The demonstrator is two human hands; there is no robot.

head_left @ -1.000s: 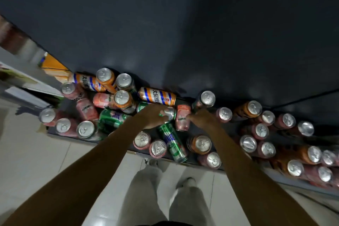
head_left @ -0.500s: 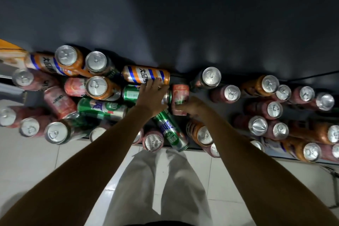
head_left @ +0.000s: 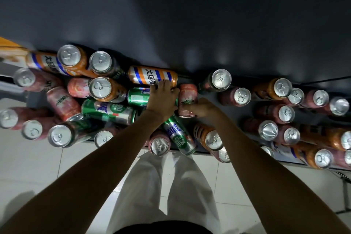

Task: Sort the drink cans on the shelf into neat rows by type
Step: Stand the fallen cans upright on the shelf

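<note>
The left hand [head_left: 163, 99] has slid onto the lying green can [head_left: 137, 96], clasping it; the right hand [head_left: 202, 108] still grips the pink can [head_left: 188, 99], sorting barely begun

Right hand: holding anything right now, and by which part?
The right hand holds the pink can lying on its side, its grip round the can's near end. The fingers themselves are mostly hidden.
</note>
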